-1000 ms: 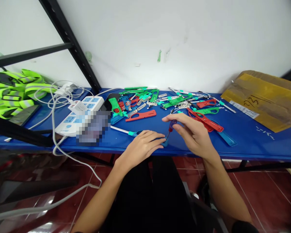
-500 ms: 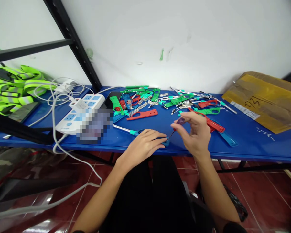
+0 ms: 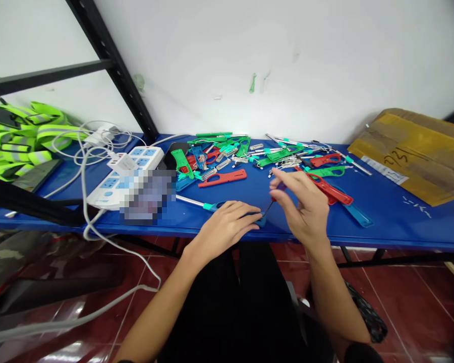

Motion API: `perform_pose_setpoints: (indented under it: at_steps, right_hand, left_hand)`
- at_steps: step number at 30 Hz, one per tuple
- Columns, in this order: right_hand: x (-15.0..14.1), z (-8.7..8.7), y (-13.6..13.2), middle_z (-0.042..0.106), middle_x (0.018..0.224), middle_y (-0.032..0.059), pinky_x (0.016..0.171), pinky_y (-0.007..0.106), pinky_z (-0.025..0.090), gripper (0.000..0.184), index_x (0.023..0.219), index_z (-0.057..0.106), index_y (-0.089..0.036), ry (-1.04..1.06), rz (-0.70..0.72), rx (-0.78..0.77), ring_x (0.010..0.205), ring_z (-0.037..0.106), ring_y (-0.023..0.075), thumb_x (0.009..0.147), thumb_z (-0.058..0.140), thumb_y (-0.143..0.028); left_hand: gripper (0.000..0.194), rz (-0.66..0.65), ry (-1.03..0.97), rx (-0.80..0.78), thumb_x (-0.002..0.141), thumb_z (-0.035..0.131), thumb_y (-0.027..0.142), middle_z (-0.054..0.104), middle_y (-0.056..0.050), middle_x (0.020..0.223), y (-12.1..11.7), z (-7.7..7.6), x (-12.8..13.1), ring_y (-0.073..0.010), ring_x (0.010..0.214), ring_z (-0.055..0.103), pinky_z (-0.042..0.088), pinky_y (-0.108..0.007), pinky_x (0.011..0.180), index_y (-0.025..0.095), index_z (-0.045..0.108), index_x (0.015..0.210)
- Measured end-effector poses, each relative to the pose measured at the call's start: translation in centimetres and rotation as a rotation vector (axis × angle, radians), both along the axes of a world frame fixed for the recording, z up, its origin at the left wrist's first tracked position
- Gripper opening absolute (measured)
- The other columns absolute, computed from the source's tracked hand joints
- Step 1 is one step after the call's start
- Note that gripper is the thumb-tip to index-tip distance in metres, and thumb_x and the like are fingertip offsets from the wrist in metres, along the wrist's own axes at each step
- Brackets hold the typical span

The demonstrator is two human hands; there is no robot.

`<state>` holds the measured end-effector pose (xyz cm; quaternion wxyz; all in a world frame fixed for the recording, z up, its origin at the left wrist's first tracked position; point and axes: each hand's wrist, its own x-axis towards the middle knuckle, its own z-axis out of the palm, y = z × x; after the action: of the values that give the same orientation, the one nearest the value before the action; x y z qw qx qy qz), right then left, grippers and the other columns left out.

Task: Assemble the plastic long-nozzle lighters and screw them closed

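Observation:
My left hand [image 3: 227, 227] lies palm down on a blue-handled lighter-like tool [image 3: 213, 205] at the front of the blue table [image 3: 393, 222], pinning it; its metal rod sticks out to the left. My right hand [image 3: 306, 204] pinches a small red screwdriver [image 3: 277, 194] between thumb and fingers, with its tip down on the tool's end by my left fingertips. Behind my hands lies a scattered pile of red, green and blue plastic handle parts [image 3: 257, 156] and metal rods.
A white power strip [image 3: 124, 174] with tangled white cables sits at the left, a blurred patch beside it. Neon-green reflective vests [image 3: 22, 136] lie far left behind a black shelf frame [image 3: 109, 65]. A cardboard box [image 3: 416, 151] rests at the right.
My right hand has turned the small screwdriver between its fingers and shifted slightly right. My left hand has stayed pressed on the tool.

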<state>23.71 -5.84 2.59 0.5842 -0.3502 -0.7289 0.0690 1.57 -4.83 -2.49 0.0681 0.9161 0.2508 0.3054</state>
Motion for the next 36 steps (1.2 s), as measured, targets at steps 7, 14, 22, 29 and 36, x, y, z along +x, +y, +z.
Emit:
perform_pose_setpoints:
  at_steps: [7, 14, 22, 29, 36]
  right_hand:
    - [0.6, -0.5, 0.1, 0.073, 0.092, 0.0003, 0.078, 0.035, 0.064, 0.033, 0.123, 0.085, -0.036, 0.178, 0.046, -0.051, 0.084, 0.074, 0.0189, 0.094, 0.087, -0.02]
    - [-0.1, -0.7, -0.8, 0.079, 0.12, 0.0051, 0.093, 0.042, 0.064, 0.044, 0.154, 0.067, -0.037, 0.053, 0.191, -0.195, 0.104, 0.078, 0.0227, 0.115, 0.054, -0.023]
    - [-0.6, -0.2, -1.1, 0.079, 0.115, 0.0062, 0.09, 0.04, 0.065, 0.036, 0.138, 0.079, -0.036, -0.111, 0.055, 0.001, 0.103, 0.076, 0.0234, 0.106, 0.071, -0.02]
    - [-0.4, -0.1, -0.7, 0.075, 0.099, 0.0032, 0.083, 0.04, 0.064, 0.026, 0.123, 0.082, -0.033, 0.094, -0.004, -0.026, 0.09, 0.074, 0.0219, 0.099, 0.081, -0.022]
    - [0.4, 0.6, -1.3, 0.075, 0.136, 0.0105, 0.103, 0.046, 0.061, 0.036, 0.142, 0.073, -0.03, -0.093, 0.241, -0.128, 0.12, 0.074, 0.0244, 0.113, 0.055, -0.02]
  left_hand:
    - [0.027, -0.005, 0.003, 0.006, 0.112, 0.062, 0.032, 0.079, -0.007, 0.134, 0.0, 0.1, 0.1, -0.0238, 0.124, 0.074, 0.055, -0.042, 0.105, 0.02, 0.072, 0.134]
    - [0.027, -0.011, -0.018, 0.019, 0.11, 0.064, 0.031, 0.079, -0.009, 0.132, 0.1, 0.2, 0.1, -0.024, 0.122, 0.073, 0.056, -0.042, 0.103, 0.018, 0.074, 0.132]
    - [0.028, 0.01, -0.002, 0.048, 0.112, 0.06, 0.031, 0.079, -0.01, 0.132, 0.1, 0.1, 0.1, -0.0246, 0.12, 0.074, 0.057, -0.043, 0.104, 0.02, 0.077, 0.131]
    - [0.027, 0.021, -0.009, 0.026, 0.111, 0.063, 0.033, 0.079, -0.008, 0.134, 0.0, -0.2, 0.2, -0.0238, 0.122, 0.074, 0.056, -0.042, 0.106, 0.022, 0.076, 0.132]
    - [0.027, 0.03, -0.016, 0.061, 0.11, 0.064, 0.033, 0.08, -0.007, 0.131, 0.2, -0.2, 0.3, -0.0237, 0.118, 0.074, 0.056, -0.042, 0.105, 0.02, 0.076, 0.131]
